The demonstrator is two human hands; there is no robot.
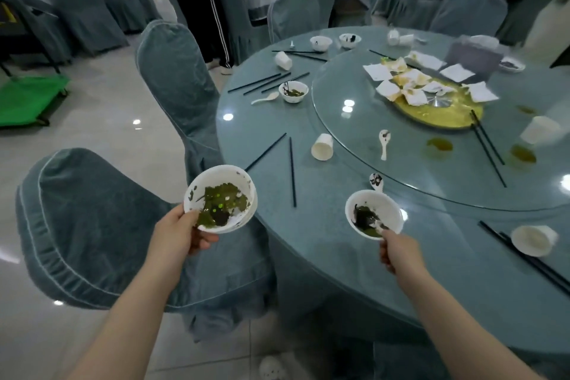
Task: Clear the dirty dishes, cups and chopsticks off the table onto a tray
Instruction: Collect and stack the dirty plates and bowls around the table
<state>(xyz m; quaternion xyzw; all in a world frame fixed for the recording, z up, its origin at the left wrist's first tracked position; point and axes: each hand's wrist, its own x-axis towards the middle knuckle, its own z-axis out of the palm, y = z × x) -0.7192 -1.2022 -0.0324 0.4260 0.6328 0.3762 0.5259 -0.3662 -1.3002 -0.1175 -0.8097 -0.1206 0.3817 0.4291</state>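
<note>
Dirty bowl, left (219, 198): white, round, smeared inside with dark green residue. Left hand (180, 233) pinches its near rim, thumb over the edge and fingers curled under; the grip is narrow, closed on the rim. The bowl is held off the tabletop (324, 241), above a fabric-covered chair (101, 241).

Dirty bowl, right (373, 213): white, with black-green scraps at the bottom. Right hand (396, 251) holds its near rim, fingers curled, grip closed on the bowl. It is over the tabletop's near edge; whether it rests on the surface I cannot tell.

The tabletop is round, with a smooth blue-grey cover and a glass turntable (431, 148) at the centre, marked with yellow-brown sauce spots. On the turntable lie crumpled white napkins (410, 83) over a gold plate.

Also on the tabletop: a third bowl (293, 91) with green scraps, a white spoon (264, 98) beside it, a tipped white cup (322, 147), black chopsticks (291, 171) lying loose and apart, and a soiled spoon (376, 181) just behind the right bowl.
</note>
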